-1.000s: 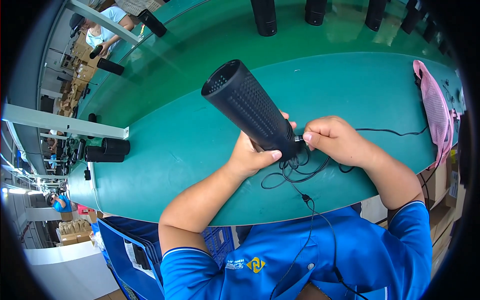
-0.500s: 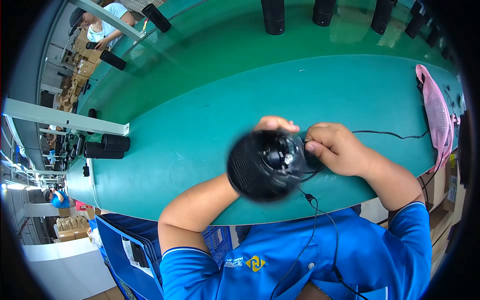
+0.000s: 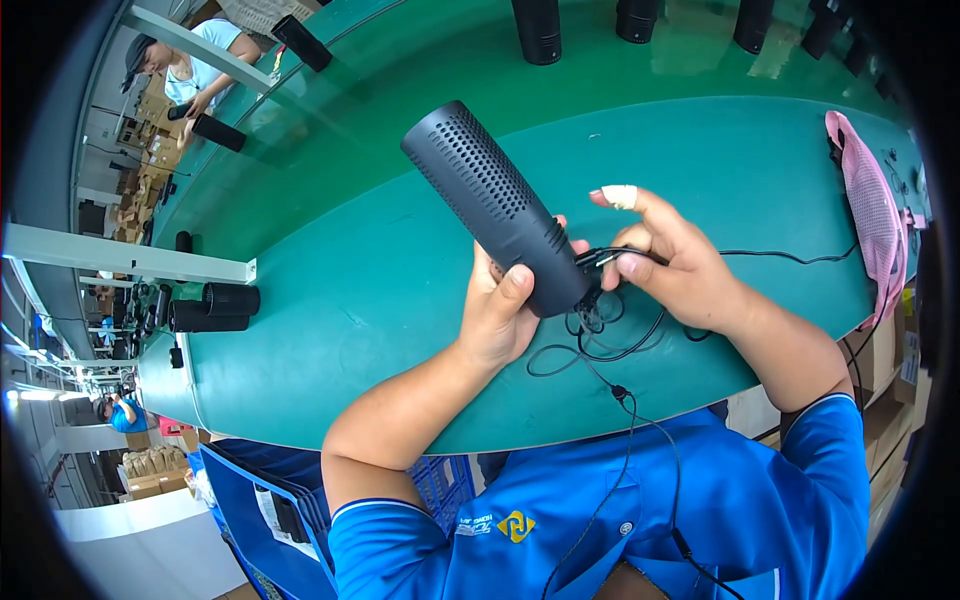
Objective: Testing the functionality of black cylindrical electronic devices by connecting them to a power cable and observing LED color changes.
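A black perforated cylinder (image 3: pixel 478 185), some kind of electronic device, is tilted over the green table with its upper end pointing far left. My left hand (image 3: pixel 495 318) is wrapped round its lower part, thumb on the near side. At the lower end my right hand (image 3: pixel 695 275) pinches a black cable (image 3: pixel 628 250) between thumb and fingers, close against the base. White tape (image 3: pixel 618 196) covers the raised index fingertip. Loops of thin dark cord (image 3: pixel 560 360) hang below the base. Whether a plug sits in the base is hidden by fingers and cable.
Several similar black cylinders stand along the far strip, one (image 3: pixel 538 30) near the top. Two more (image 3: pixel 215 308) lie at left by a white post (image 3: pixel 130 250). A pink mesh bag (image 3: pixel 868 215) lies at right. Blue folders (image 3: pixel 265 500) stand below left. A co-worker (image 3: pixel 190 70) holds a dark object.
The cylinder has swung from end-on to lying lengthwise, its upper end now far left. My right hand has opened its index finger outward and still holds the cable.
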Available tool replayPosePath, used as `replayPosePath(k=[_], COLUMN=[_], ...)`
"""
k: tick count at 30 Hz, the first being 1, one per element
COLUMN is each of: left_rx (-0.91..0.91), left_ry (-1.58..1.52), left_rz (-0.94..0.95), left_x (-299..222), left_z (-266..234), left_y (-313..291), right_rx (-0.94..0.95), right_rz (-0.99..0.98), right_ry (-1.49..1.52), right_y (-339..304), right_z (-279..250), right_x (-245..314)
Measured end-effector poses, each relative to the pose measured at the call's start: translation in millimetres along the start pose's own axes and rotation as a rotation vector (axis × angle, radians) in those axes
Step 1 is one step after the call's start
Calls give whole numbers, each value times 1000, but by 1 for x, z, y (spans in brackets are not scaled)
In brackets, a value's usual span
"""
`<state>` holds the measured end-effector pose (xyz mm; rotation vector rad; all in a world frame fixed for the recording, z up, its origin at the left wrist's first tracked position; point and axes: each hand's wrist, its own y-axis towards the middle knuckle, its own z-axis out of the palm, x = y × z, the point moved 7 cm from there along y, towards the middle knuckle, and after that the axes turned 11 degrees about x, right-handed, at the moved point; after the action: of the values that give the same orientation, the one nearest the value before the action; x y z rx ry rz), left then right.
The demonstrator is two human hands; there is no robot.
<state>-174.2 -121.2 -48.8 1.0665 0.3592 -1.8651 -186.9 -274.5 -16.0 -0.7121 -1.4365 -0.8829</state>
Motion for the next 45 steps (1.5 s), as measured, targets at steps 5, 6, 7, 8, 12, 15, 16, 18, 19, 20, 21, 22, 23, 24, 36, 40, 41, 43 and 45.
replayPosePath(k=[5,6,7,8,12,15,16,18,19,20,21,22,23,24,36,40,41,43,45], left_rx=[107,114,120,126,130,145,162,196,197,196,195,195,194,193,125,119,115,105,103], left_ry=[-62,-49,-36,-23,-44,-53,-56,-63,-65,-64,-63,-62,-61,-61,-89,-90,-85,-76,-74], left_rz=[20,17,14,11,2,8,17,36,35,35,34,34,34,35,26,30,31,33,35], left_x=[4,4,4,4,3,1,0,-2,-1,-1,0,0,0,0,-3,-3,-3,-3,-3], left_z=[0,0,0,0,2,3,4,6,7,9,11,12,14,14,9,9,9,8,7], left_y=[-2,-2,-2,-2,-3,-6,-7,-9,-9,-10,-10,-10,-10,-10,-10,-10,-10,-11,-11], right_rx=[120,129,139,148,159,180,195,224,223,206,188,170,153,154,45,65,76,98,103], right_rz=[93,101,109,117,-28,-19,40,158,160,111,63,15,-34,-34,45,74,83,102,113], right_ry=[-202,-258,-315,-372,-397,-428,-453,-503,-504,-481,-458,-435,-413,-413,9,75,60,30,61], right_y=[-2,-2,-2,-1,-1,-1,-1,-1,-1,-2,-3,-4,-4,-4,-4,-4,-3,-3,-3], right_z=[11,14,16,17,18,20,20,19,18,17,15,14,13,13,12,11,11,11,11], right_x=[2,4,6,6,2,8,12,13,11,10,8,7,8,8,2,-1,-1,-1,-1])
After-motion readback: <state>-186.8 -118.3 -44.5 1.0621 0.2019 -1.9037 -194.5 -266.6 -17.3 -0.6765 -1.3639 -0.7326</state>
